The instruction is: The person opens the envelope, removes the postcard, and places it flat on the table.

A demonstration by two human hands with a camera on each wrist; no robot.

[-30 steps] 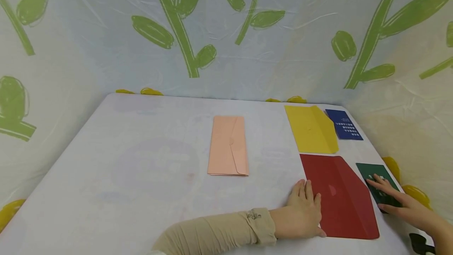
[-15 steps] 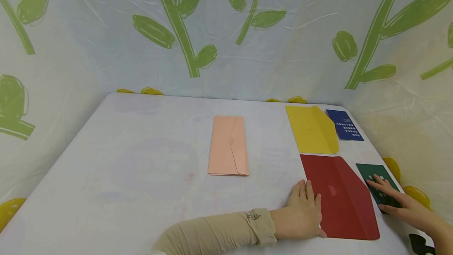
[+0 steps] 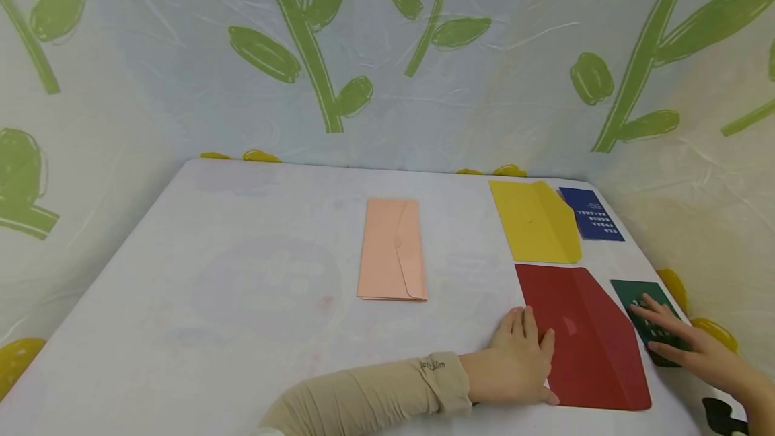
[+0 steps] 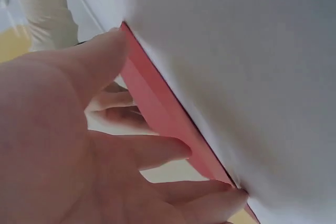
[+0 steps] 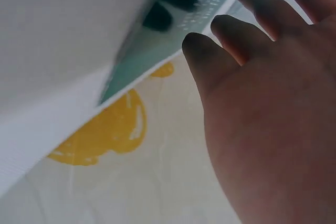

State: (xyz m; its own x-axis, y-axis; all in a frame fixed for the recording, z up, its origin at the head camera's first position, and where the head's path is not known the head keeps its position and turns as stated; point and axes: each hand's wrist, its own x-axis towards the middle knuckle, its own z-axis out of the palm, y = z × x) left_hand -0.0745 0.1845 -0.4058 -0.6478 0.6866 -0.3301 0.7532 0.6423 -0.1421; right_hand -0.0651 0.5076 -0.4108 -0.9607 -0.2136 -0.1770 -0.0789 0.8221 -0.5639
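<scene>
Fingers extended, our left hand [image 3: 517,360] seemingly steadies the red envelope [image 3: 590,342], our right hand [image 3: 702,352] the green card [image 3: 634,293]. Lifting either would call for pinching.

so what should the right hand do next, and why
Probably close the right hand on the green card: its fingers are spread over the card without gripping it, while the left hand rests at the left edge of the red envelope, whose open flap faces the card.

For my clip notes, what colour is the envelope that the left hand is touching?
Red; the envelope shows best in the head view.
</scene>
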